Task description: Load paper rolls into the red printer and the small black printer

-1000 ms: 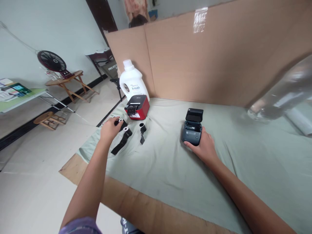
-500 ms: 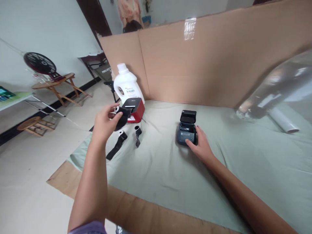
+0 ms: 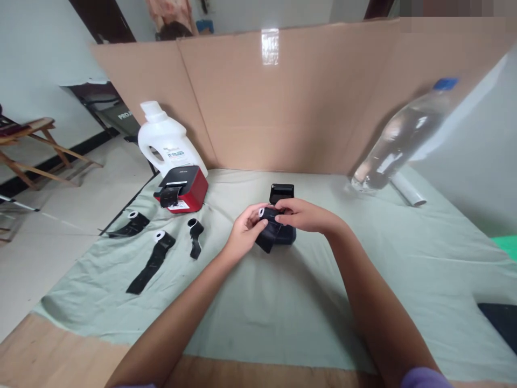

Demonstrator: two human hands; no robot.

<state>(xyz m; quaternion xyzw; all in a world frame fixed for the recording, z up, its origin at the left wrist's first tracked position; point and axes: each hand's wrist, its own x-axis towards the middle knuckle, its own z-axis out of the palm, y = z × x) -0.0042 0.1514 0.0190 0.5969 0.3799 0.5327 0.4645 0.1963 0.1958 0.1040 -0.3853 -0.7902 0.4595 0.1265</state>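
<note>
A small dark printer (image 3: 283, 233) with its lid (image 3: 281, 192) raised sits on the pale green cloth (image 3: 283, 302) at the middle. Just over it, my left hand (image 3: 242, 236) and my right hand (image 3: 301, 214) both pinch a black ribbon roll (image 3: 267, 230) with a white core; its loose black tail hangs down in front of the printer. Three more black ribbon rolls lie to the left: one (image 3: 150, 260) unrolled in a long strip, one (image 3: 195, 234) short, one (image 3: 129, 225) at the cloth's left edge.
A red and black printer (image 3: 183, 188) stands at the back left before a white jug (image 3: 165, 141). A clear bottle with a blue cap (image 3: 398, 139) leans at the back right beside a white tube (image 3: 407, 188). A cardboard wall (image 3: 283, 108) closes the back.
My left hand lifted one ribbon roll from the left and carried it right to the dark printer. My right hand left the printer's front and took hold of the roll too.
</note>
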